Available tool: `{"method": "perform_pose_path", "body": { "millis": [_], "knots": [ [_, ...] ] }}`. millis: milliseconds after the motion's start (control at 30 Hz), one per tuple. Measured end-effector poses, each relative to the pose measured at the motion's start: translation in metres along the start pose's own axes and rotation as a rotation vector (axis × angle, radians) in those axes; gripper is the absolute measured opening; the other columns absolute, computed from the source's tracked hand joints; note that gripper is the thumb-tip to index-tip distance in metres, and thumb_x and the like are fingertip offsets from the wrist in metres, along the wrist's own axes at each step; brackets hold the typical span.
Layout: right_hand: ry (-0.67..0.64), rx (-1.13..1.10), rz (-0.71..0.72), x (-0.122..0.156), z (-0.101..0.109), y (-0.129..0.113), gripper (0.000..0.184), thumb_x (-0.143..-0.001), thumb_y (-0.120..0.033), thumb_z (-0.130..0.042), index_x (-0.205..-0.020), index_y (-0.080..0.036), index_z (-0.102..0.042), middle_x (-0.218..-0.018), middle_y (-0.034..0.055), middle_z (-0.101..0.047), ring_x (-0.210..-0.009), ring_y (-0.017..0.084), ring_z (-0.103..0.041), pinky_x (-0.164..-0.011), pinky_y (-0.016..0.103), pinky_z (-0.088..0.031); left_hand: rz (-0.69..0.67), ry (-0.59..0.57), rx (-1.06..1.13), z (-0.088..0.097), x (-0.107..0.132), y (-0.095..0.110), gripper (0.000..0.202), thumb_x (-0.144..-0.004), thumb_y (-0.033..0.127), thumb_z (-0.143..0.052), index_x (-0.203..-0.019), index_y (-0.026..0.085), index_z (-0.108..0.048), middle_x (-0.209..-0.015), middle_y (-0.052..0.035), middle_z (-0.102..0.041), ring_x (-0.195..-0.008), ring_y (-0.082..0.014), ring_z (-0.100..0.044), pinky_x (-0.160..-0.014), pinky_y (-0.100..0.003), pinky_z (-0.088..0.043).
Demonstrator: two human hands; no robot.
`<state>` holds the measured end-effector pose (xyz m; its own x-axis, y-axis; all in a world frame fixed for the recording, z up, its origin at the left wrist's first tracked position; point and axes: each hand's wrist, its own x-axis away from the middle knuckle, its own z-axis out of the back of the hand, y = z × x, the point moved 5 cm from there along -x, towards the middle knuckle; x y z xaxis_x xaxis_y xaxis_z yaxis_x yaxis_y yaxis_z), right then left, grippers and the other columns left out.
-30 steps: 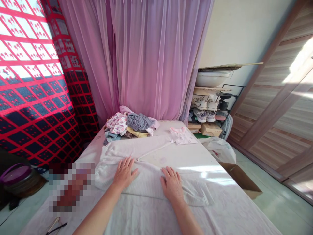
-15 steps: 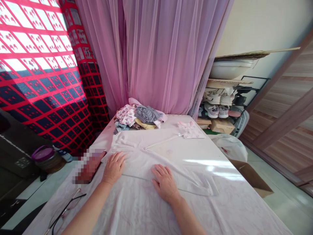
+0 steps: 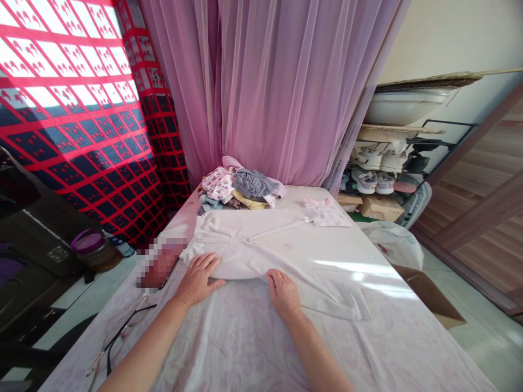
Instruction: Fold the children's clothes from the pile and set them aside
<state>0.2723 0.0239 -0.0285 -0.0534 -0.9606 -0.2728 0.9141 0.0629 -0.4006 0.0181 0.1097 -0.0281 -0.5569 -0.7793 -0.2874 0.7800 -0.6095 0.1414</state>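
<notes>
I can't read any words or numbers here. The white plastic bag (image 3: 392, 247) has a small red mark (image 3: 382, 249) on it, but the mark is too small and blurry for me to tell what it says.

1. Left hand (image 3: 199, 280) lies flat on the folded edge of a white ribbed baby romper (image 3: 261, 245).
2. Right hand (image 3: 284, 294) rests on the same fold, apart from the left.
3. The romper lies on a floral-sheeted surface (image 3: 229, 348).
4. A pile of clothes (image 3: 239, 188) sits beyond it; eyeglasses (image 3: 120, 335) lie near the left forearm.
</notes>
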Motion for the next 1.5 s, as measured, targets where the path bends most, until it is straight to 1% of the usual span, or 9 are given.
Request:
{"method": "perform_pose_path", "body": {
  "millis": [133, 333, 433, 500, 733, 900, 967, 1167, 1500],
  "knots": [
    [-0.078, 0.059, -0.040, -0.004, -0.001, 0.002, 0.027, -0.100, -0.028, -0.039, -0.104, -0.024, -0.065, -0.091, 0.0041, -0.073, -0.083, 0.018, -0.067, -0.070, 0.026, -0.043, 0.056, -0.008, 0.028, 0.001, -0.003, -0.006, 0.045, -0.086, 0.034, -0.053, -0.129, 0.023, -0.062, -0.137, -0.0081, -0.060, -0.127, -0.0247, -0.052, -0.111, -0.043, -0.038],
    [-0.167, 0.083, 0.133, 0.000, 0.009, -0.008, 0.036, -0.089, -0.048, -0.062, -0.117, -0.026, -0.066, -0.095, 0.0038, -0.069, -0.089, 0.020, -0.064, -0.076, 0.028, -0.046, 0.125, 0.092, 0.038, 0.008, -0.006, -0.013, 0.051, -0.075, 0.008, -0.042, -0.117, 0.020, -0.068, -0.123, -0.0066, -0.069, -0.117, -0.0215, -0.059, -0.108, -0.039, -0.041],
    [-0.105, 0.065, 0.180, 0.004, 0.012, -0.007, 0.021, -0.093, -0.037, -0.057, -0.106, -0.028, -0.071, -0.100, 0.0036, -0.067, -0.094, 0.019, -0.062, -0.081, 0.028, -0.046, 0.255, 0.180, -0.017, 0.013, -0.001, -0.022, 0.051, -0.071, 0.004, -0.041, -0.111, 0.022, -0.069, -0.119, -0.0058, -0.071, -0.117, -0.0238, -0.060, -0.109, -0.045, -0.038],
    [-0.054, 0.040, 0.189, 0.006, 0.010, -0.005, 0.023, -0.096, -0.027, -0.050, -0.102, -0.027, -0.071, -0.102, 0.0043, -0.068, -0.095, 0.018, -0.061, -0.083, 0.028, -0.046, 0.350, 0.220, -0.031, 0.016, 0.002, -0.028, 0.050, -0.070, 0.003, -0.041, -0.106, 0.023, -0.069, -0.118, -0.0056, -0.071, -0.117, -0.0258, -0.060, -0.108, -0.050, -0.036],
    [0.040, 0.039, 0.179, 0.008, 0.004, 0.002, 0.029, -0.099, -0.023, -0.040, -0.096, -0.020, -0.069, -0.089, 0.0056, -0.071, -0.085, 0.018, -0.063, -0.080, 0.029, -0.045, 0.438, 0.214, -0.017, 0.016, 0.005, -0.039, 0.036, -0.068, 0.001, -0.040, -0.078, 0.023, -0.067, -0.085, -0.0044, -0.075, -0.088, -0.0249, -0.067, -0.098, -0.046, -0.042],
    [-0.025, -0.005, 0.196, 0.011, 0.010, -0.006, 0.017, -0.092, -0.032, -0.056, -0.099, -0.023, -0.069, -0.100, 0.0045, -0.070, -0.095, 0.020, -0.061, -0.086, 0.032, -0.044, 0.448, 0.242, -0.054, 0.019, 0.006, -0.035, 0.040, -0.068, 0.003, -0.044, -0.092, 0.024, -0.068, -0.114, -0.0067, -0.071, -0.116, -0.0268, -0.059, -0.106, -0.048, -0.036],
    [-0.048, -0.015, 0.191, 0.011, 0.012, -0.009, 0.024, -0.087, -0.033, -0.063, -0.109, -0.023, -0.068, -0.110, 0.0054, -0.069, -0.103, 0.021, -0.059, -0.090, 0.033, -0.043, 0.457, 0.257, -0.074, 0.018, 0.006, -0.034, 0.044, -0.067, 0.003, -0.044, -0.099, 0.024, -0.067, -0.123, -0.0069, -0.067, -0.124, -0.0267, -0.054, -0.108, -0.050, -0.033],
    [-0.083, -0.003, 0.168, 0.010, 0.009, -0.007, 0.029, -0.090, -0.018, -0.051, -0.109, -0.027, -0.070, -0.112, 0.0046, -0.069, -0.103, 0.020, -0.060, -0.090, 0.034, -0.044, 0.451, 0.263, -0.081, 0.012, 0.008, -0.037, 0.047, -0.068, 0.004, -0.044, -0.103, 0.025, -0.067, -0.123, -0.0058, -0.068, -0.124, -0.0265, -0.053, -0.108, -0.050, -0.035],
    [-0.061, -0.013, 0.180, 0.010, 0.006, -0.003, 0.028, -0.093, -0.020, -0.048, -0.110, -0.025, -0.069, -0.112, 0.0049, -0.069, -0.104, 0.020, -0.059, -0.092, 0.034, -0.045, 0.460, 0.237, -0.089, 0.008, 0.008, -0.038, 0.053, -0.068, 0.003, -0.044, -0.109, 0.025, -0.068, -0.125, -0.0050, -0.067, -0.127, -0.0271, -0.051, -0.111, -0.051, -0.033]
  ]
}}
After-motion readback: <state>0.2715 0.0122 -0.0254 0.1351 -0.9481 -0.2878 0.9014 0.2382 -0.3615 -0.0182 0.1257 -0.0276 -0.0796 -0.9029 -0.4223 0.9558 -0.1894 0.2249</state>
